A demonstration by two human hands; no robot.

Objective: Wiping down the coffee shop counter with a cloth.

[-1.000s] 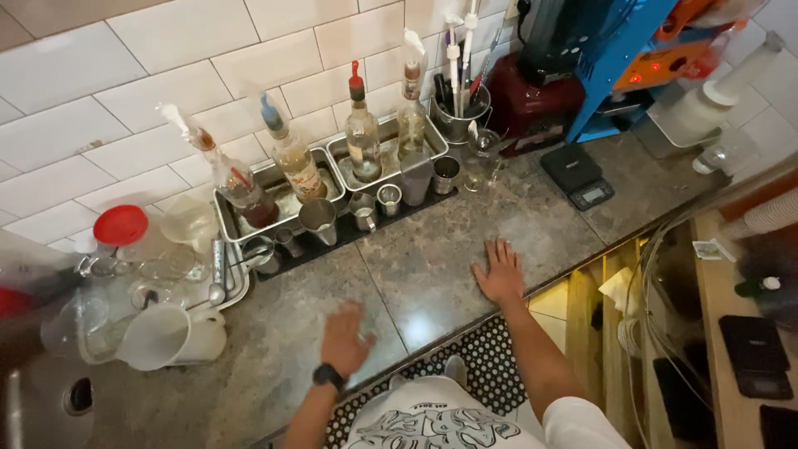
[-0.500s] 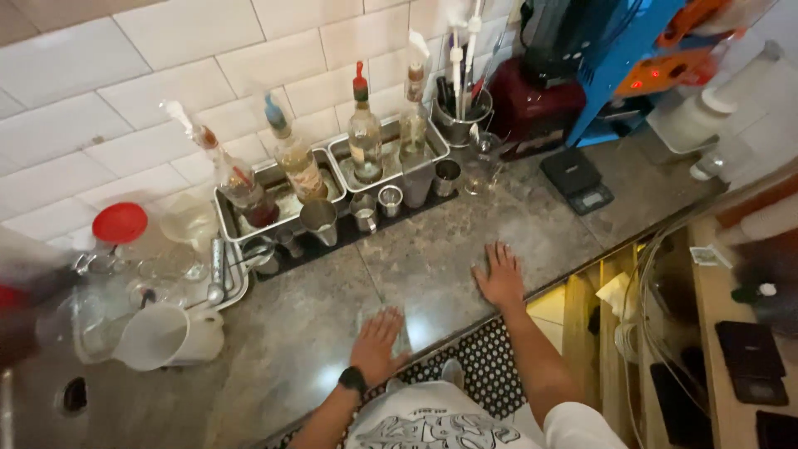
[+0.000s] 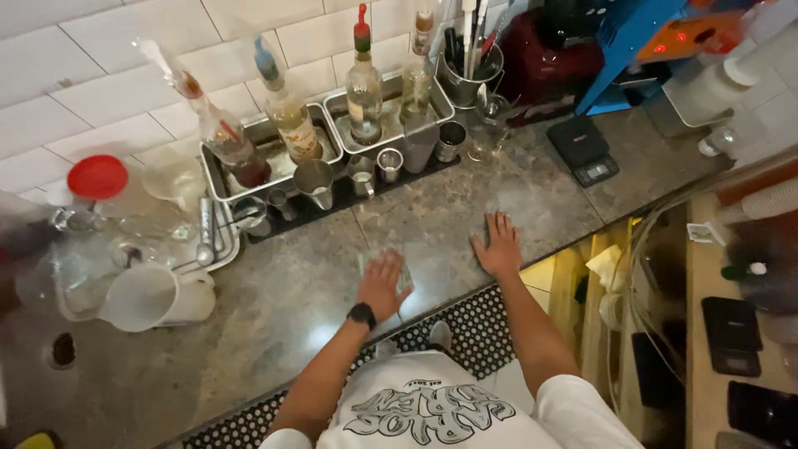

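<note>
The left hand [image 3: 384, 283] is pressed palm-down on a small greyish cloth [image 3: 405, 274] that lies on the stone counter [image 3: 274, 308], its edges showing around the fingers; whether the fingers are closed on it cannot be told. A black watch [image 3: 362, 315] is worn at that wrist. The right hand [image 3: 499, 248] is laid flat and open on the bare counter, fingers spread, just beside the cloth but apart from it – nothing is held.

Behind the hands, a row of small metal cups [image 3: 366, 176] is set along a dark mat, and behind these, metal trays [image 3: 274, 154] are filled with tall pourer bottles [image 3: 363, 83]. To the left a white plastic jug [image 3: 154, 295] is seen lying on its side near a red-lidded container [image 3: 98, 177]. To the right – a small black scale [image 3: 583, 150]
</note>
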